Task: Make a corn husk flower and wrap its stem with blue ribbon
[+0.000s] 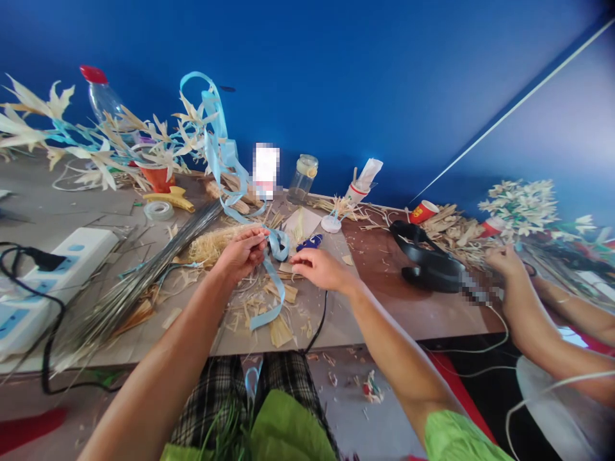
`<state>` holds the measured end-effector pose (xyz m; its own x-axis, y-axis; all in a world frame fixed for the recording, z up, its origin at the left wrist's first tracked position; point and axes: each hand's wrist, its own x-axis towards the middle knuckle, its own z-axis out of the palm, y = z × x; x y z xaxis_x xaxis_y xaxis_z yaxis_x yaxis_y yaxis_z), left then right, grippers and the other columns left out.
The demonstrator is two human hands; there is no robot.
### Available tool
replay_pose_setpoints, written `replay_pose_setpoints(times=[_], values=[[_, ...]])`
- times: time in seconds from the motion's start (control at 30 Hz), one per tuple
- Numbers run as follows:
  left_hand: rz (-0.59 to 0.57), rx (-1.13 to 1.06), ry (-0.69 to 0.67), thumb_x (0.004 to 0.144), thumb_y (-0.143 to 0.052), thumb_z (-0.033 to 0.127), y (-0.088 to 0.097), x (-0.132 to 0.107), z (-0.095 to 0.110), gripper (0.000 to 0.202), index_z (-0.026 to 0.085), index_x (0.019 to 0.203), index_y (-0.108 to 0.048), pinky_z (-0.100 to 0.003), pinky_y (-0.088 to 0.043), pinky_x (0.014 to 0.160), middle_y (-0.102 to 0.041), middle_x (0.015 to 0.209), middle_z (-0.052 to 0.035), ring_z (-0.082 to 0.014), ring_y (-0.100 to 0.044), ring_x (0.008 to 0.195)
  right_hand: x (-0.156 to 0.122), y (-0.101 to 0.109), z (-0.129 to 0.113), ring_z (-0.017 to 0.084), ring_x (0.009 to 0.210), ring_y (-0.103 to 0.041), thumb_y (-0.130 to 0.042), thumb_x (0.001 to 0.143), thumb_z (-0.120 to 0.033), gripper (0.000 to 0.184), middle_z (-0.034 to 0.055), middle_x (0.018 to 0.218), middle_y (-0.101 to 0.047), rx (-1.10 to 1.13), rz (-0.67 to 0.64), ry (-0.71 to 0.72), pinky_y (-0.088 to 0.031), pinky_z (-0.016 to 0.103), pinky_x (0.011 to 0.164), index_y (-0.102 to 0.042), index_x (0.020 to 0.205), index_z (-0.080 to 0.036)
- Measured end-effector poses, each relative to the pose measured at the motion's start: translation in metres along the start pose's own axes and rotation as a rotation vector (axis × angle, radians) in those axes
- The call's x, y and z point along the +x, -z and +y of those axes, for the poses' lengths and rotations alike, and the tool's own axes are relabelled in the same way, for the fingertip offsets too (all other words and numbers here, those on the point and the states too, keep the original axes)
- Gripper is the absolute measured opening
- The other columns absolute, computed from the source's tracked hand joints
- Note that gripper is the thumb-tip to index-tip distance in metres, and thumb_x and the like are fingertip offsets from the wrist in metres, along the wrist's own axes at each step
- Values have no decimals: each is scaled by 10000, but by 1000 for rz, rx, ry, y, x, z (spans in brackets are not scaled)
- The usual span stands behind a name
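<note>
My left hand (241, 253) is closed in a pinch on a light blue ribbon (273, 282) that curls up toward the wall and trails down over the table edge. My right hand (321, 267) rests on the table beside it, fingers curled over a small piece of dry straw-coloured leaf. A blue glue gun (310, 242) lies just beyond my right hand. Straw scraps (262, 306) lie scattered under both hands, and a bundle of thin metal wires (144, 275) lies to the left.
A white power strip (43, 282) with a black cable sits at the left. Straw flowers on blue stems (100, 150), a plastic bottle (103, 99), tape roll (158, 210), glass jar (303, 177) and paper cups (423, 211) stand behind. Another person's hand (504, 261) reaches near a black object (427, 259) at right.
</note>
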<state>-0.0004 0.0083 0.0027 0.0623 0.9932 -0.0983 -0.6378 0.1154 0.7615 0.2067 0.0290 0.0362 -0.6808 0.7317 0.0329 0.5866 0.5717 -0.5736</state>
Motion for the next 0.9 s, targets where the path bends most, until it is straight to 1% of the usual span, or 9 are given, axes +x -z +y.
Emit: replay_pose_setpoints(times=[0.13, 0.23, 0.37, 0.47, 0.57, 0.67, 0.77, 0.83, 0.9], values=[[-3, 22, 2, 711, -666, 145, 2, 0, -1, 146, 113, 834, -594, -145, -222, 346, -476, 537, 48, -3, -286, 335, -15, -17, -1, 161, 832, -603, -561, 820, -234, 148, 65, 931, -643, -199, 12, -73, -418, 258, 728, -678, 893, -182], [-3, 25, 1, 718, -662, 147, 2, 0, -1, 141, 109, 838, -597, -145, -228, 350, -480, 543, 45, -3, -291, 341, -15, -21, -3, 171, 847, -606, -535, 833, -225, 154, 64, 927, -630, -249, -18, -89, -421, 262, 740, -671, 895, -188], [-5, 28, 3, 722, -658, 143, 2, 1, -1, 134, 110, 836, -597, -142, -220, 346, -476, 538, 45, -5, -295, 343, -9, -22, -4, 175, 927, -601, -483, 850, -175, 244, 70, 1008, -603, -267, 33, -53, -424, 256, 786, -656, 1021, -200], [0, 26, 12, 717, -662, 145, 2, 1, -1, 142, 113, 838, -595, -145, -228, 346, -476, 537, 46, -8, -297, 342, 0, -22, -3, 183, 923, -609, -458, 848, -138, 307, 84, 1046, -588, -325, 48, -73, -427, 264, 779, -653, 1074, -211], [2, 23, 19, 717, -666, 153, 1, 1, 0, 148, 115, 841, -594, -145, -237, 350, -480, 548, 45, -7, -296, 345, 7, -24, -5, 220, 859, -616, -480, 843, -172, 248, 116, 987, -599, -449, 10, -106, -426, 310, 748, -694, 966, -195], [-5, 38, 10, 721, -669, 163, 1, 1, 0, 147, 117, 841, -596, -142, -235, 356, -489, 559, 41, -5, -299, 350, 11, -27, -7, 246, 849, -603, -487, 835, -176, 217, 141, 948, -610, -535, 6, -77, -414, 343, 749, -704, 851, -176], [-37, 57, -4, 726, -671, 174, -2, -1, 0, 144, 120, 840, -601, -138, -220, 361, -489, 566, 38, 0, -298, 352, 12, -21, -5, 233, 869, -588, -501, 822, -162, 182, 124, 927, -622, -479, 88, -55, -405, 332, 768, -683, 821, -174], [-84, 77, 16, 735, -667, 182, -4, -3, 1, 148, 126, 858, -607, -138, -209, 365, -488, 563, 38, 2, -296, 349, 13, -10, -1, 205, 855, -584, -499, 820, -161, 161, 97, 899, -631, -373, 189, -70, -404, 305, 764, -659, 824, -173], [-139, 101, 51, 744, -661, 191, -8, -6, 2, 158, 130, 882, -614, -142, -213, 372, -494, 560, 33, 1, -300, 347, 16, 2, 3, 172, 786, -580, -465, 834, -165, 173, 57, 838, -640, -235, 274, -79, -405, 274, 721, -637, 839, -181]])
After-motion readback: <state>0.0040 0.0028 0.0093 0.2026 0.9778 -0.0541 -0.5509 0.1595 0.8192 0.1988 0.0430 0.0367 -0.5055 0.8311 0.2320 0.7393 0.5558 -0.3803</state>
